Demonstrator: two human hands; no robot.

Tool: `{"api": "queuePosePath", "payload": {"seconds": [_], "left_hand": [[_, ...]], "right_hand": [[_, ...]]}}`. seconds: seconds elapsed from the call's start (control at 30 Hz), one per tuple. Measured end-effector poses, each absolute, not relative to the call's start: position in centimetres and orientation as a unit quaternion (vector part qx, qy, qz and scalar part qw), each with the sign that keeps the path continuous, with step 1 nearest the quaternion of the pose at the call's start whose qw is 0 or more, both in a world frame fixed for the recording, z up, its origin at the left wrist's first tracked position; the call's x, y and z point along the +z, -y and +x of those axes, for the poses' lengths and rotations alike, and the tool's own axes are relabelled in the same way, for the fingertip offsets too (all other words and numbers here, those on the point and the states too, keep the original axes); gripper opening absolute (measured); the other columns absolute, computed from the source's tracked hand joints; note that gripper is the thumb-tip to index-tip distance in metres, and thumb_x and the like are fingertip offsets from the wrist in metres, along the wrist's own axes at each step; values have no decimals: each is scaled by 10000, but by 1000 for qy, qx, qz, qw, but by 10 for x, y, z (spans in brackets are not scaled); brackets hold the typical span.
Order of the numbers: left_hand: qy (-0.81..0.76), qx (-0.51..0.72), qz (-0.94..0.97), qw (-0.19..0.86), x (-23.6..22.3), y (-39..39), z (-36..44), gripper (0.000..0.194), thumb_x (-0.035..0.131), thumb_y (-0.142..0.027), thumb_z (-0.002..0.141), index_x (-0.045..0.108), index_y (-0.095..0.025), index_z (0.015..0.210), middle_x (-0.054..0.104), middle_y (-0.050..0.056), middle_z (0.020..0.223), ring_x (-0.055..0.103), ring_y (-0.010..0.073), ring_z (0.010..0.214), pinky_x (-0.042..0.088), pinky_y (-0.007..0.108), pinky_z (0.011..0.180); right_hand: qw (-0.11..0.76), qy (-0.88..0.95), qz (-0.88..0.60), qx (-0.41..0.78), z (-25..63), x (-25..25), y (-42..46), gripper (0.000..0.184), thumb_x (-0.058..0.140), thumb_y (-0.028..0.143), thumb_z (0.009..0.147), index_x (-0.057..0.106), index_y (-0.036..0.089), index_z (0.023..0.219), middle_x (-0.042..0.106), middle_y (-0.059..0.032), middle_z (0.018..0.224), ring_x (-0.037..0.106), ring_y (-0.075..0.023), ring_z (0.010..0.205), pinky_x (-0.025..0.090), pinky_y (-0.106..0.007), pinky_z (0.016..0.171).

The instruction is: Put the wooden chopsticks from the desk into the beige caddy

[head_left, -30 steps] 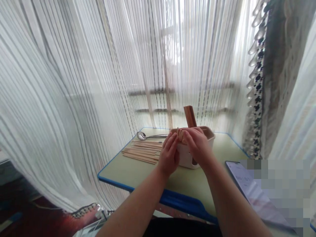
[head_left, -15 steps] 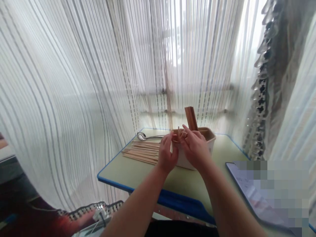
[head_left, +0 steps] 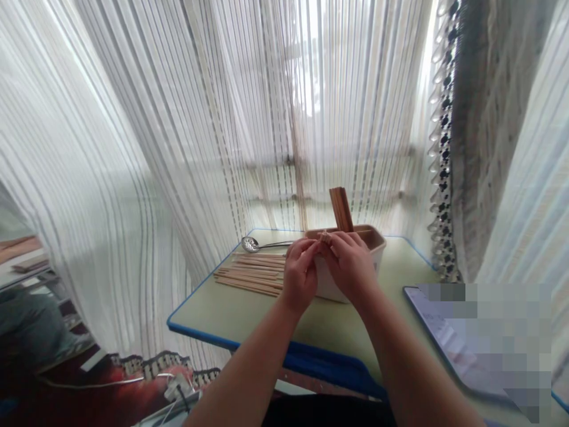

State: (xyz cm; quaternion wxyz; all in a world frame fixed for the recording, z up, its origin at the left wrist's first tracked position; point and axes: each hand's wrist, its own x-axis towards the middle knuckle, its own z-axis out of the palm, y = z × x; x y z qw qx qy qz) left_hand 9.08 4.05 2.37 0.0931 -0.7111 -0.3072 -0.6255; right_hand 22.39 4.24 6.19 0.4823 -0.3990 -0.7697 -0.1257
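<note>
My left hand (head_left: 300,270) and my right hand (head_left: 353,264) meet in front of a white box with a brown rim (head_left: 377,234). Fingers of both are closed around a small bunch of light wooden chopsticks (head_left: 326,236); only the ends show and the rest is hidden by the hands. Behind my right hand, a bundle of dark brown chopsticks (head_left: 341,209) stands tilted in the box, which has a divider. Left of my left hand, several light wooden chopsticks (head_left: 251,276) lie in a loose row on the table.
A slotted metal skimmer (head_left: 251,244) lies behind the loose chopsticks, handle pointing right. On the right side of the blue-edged table (head_left: 204,314) rests a tablet-like device (head_left: 444,338), partly blurred out. Striped sheer curtains (head_left: 200,118) hang close behind the table.
Both hands have drawn closer together and their fingers have closed further over the chopsticks, whose ends stick out less. The view has shifted slightly.
</note>
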Motion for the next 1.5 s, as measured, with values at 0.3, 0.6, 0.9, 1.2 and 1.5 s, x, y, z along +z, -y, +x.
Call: {"api": "queuePosePath", "payload": {"seconds": [0.3, 0.6, 0.9, 1.2, 1.5], "left_hand": [[312, -614, -717, 110, 19, -33, 90, 348, 421, -137, 895, 607, -229, 1175, 555, 104, 1186, 491, 216, 1158, 418, 437, 983], [308, -627, -713, 66, 19, -27, 90, 373, 396, -133, 872, 535, -172, 1216, 595, 104, 1205, 470, 216, 1221, 380, 445, 1046], [307, -602, -732, 88, 19, -28, 90, 515, 432, -88, 747, 511, -180, 1248, 582, 97, 1188, 446, 242, 1213, 370, 462, 1039], [313, -586, -740, 107, 18, -30, 90, 456, 427, -128, 782, 540, -177, 1220, 597, 92, 1163, 446, 241, 1213, 373, 459, 1036], [302, -619, -719, 92, 18, -27, 92, 412, 395, -131, 818, 549, -179, 1198, 615, 87, 1173, 466, 220, 1212, 388, 425, 1029]], "right_hand": [[513, 756, -388, -124, 225, 62, -42, 223, 446, 331, 907, 624, 197, 907, 659, -57, 927, 498, -218, 872, 391, -344, 798], [523, 749, -388, -117, 225, 63, -41, 224, 466, 343, 894, 624, 195, 836, 657, -53, 873, 495, -206, 838, 400, -343, 797], [567, 730, -371, -85, 221, 62, -37, 230, 475, 337, 884, 630, 211, 998, 651, -80, 967, 545, -231, 921, 427, -375, 807], [561, 729, -380, -100, 220, 62, -35, 202, 451, 312, 893, 607, 191, 938, 638, -84, 966, 538, -230, 917, 422, -369, 821], [589, 707, -382, -90, 214, 71, -37, 221, 429, 335, 906, 606, 201, 908, 651, -81, 915, 551, -227, 892, 419, -373, 802]]}}
